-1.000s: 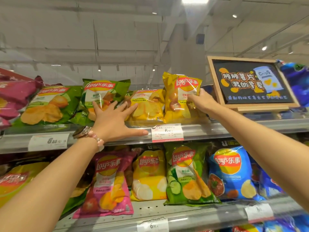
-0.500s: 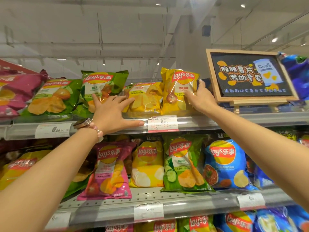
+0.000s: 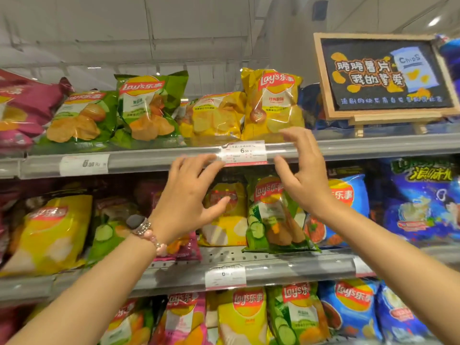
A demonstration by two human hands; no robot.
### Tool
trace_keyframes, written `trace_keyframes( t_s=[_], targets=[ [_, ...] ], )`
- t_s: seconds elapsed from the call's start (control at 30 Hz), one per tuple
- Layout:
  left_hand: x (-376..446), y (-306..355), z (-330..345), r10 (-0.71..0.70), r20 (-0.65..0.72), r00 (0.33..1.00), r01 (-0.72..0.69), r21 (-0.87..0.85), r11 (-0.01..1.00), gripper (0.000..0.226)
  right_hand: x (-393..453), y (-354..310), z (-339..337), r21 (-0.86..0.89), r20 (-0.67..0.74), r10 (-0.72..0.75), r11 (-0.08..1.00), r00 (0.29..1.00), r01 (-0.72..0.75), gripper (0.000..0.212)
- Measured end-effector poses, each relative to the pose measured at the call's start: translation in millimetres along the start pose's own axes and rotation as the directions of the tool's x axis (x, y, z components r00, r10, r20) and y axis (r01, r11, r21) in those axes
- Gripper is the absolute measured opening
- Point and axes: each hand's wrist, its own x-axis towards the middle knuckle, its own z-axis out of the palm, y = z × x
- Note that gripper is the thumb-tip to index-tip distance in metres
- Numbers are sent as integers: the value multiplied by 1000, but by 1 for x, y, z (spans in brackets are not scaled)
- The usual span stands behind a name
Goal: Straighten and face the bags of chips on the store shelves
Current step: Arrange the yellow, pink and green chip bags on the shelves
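Grey shelf rail [image 3: 149, 160] ahead; my left hand [image 3: 189, 195] and right hand [image 3: 305, 175] hover spread, gripping nothing. Next, I'd square the leaning green crinkly chip bag [image 3: 271, 215].

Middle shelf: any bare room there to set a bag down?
Only the perforated front strip between the green cucumber bag and the price rail. Behind it, bags stand packed side by side.
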Motion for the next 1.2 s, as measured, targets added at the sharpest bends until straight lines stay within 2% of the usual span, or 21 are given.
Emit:
trace_keyframes(
  t_s=[0.1, 0.17, 0.2, 0.27, 0.3, 0.33, 0.4, 0.47, 0.57, 0.63, 0.7, 0.8, 1.1, 1.17, 1.2],
  targets=[
    [-38, 10, 22, 50, 93, 994, -45, -52, 998, 51, -33, 2, 3, 7, 2, -18, 1000, 1000, 18, 29],
    [-61, 13, 37, 20, 308, 951, 0, -64, 998, 61, -55, 6, 8, 8, 7, 35, 999, 999, -35, 27],
    [-70, 13, 44, -33, 469, 883, 66, -54, 996, 74, -65, 9, 11, 0, 15, 81, 997, 997, -81, 28],
    [-85, 11, 56, -119, 728, 675, 169, 4, 986, 104, -81, 15, 16, -77, 48, 202, 977, 978, -198, 37],
    [-90, 10, 63, -128, 776, 618, 175, 23, 984, 113, -87, 19, 19, -148, 73, 275, 954, 959, -262, 46],
    [-95, 9, 69, -126, 787, 605, 175, 23, 984, 116, -92, 23, 21, -223, 103, 348, 921, 932, -320, 56],
    [-103, 9, 79, -130, 780, 612, 195, 10, 981, 116, -99, 30, 26, -336, 181, 472, 854, 863, -397, 78],
    [-110, 7, 86, -135, 758, 638, 182, 21, 983, 109, -104, 36, 29, -381, 247, 531, 822, 810, -423, 92],
    [-118, 6, 97, -112, 655, 748, 166, -21, 986, 98, -106, 41, 28, -347, 272, 584, 801, 765, -488, 98],
    [-117, 5, 97, -132, 677, 724, 211, -34, 977, 99, -107, 44, 27, -327, 279, 604, 791, 747, -517, 98],
    [-117, 6, 96, -157, 708, 689, 254, -33, 967, 97, -109, 46, 28, -317, 288, 605, 792, 742, -522, 96],
    [-115, 6, 95, -166, 722, 672, 244, -4, 970, 98, -113, 49, 31, -267, 290, 590, 806, 753, -529, 94],
    [-116, 9, 91, -158, 720, 675, 249, -20, 968, 90, -118, 47, 38, -150, 235, 547, 837, 803, -526, 90],
    [-113, 11, 86, -175, 692, 701, 360, -131, 924, 87, -115, 43, 38, -102, 251, 520, 853, 816, -512, 90],
    [-111, 11, 82, -210, 666, 716, 469, -235, 851, 82, -113, 42, 39, -80, 257, 508, 859, 822, -506, 89]
  ],
)
